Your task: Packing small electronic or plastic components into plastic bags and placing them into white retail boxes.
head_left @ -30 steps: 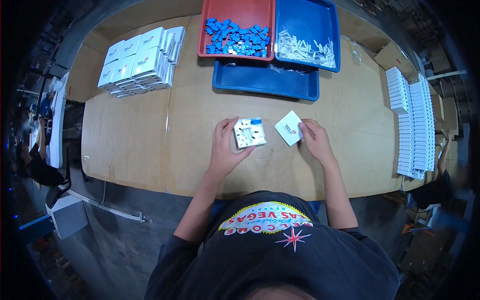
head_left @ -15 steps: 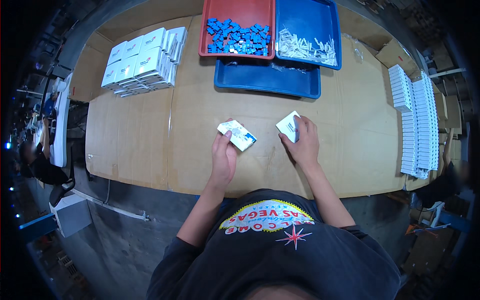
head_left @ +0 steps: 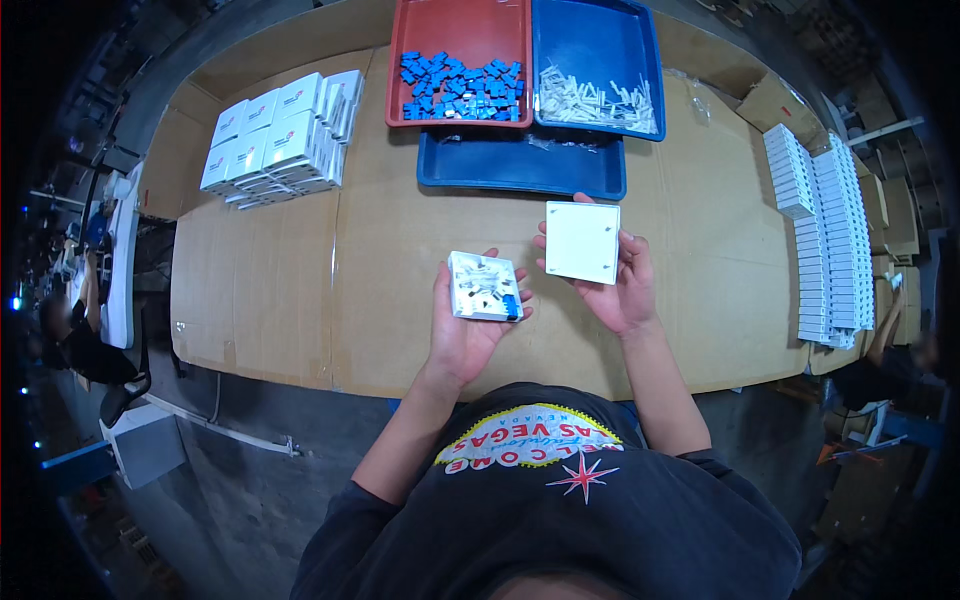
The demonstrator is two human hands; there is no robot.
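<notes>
My left hand (head_left: pixel 468 330) lies palm up and holds a white square base (head_left: pixel 484 287) with small white and blue parts set inside it. Just to its right, my right hand (head_left: pixel 618 290) grips a plain white square cover plate (head_left: pixel 582 242), held flat with its smooth face up. The two pieces are apart, a little above the cardboard-covered table (head_left: pixel 300 270).
At the far edge stand a red tray (head_left: pixel 410 40) of several blue parts, a blue tray (head_left: pixel 640 40) of white parts and a lower blue tray (head_left: pixel 520 172). White boxes (head_left: pixel 280 140) are stacked at far left. Rows of white plates (head_left: pixel 830 235) line the right side.
Both hands have lifted their pieces off the table and drawn them closer to me. The cover plate now faces up flat in my right hand.
</notes>
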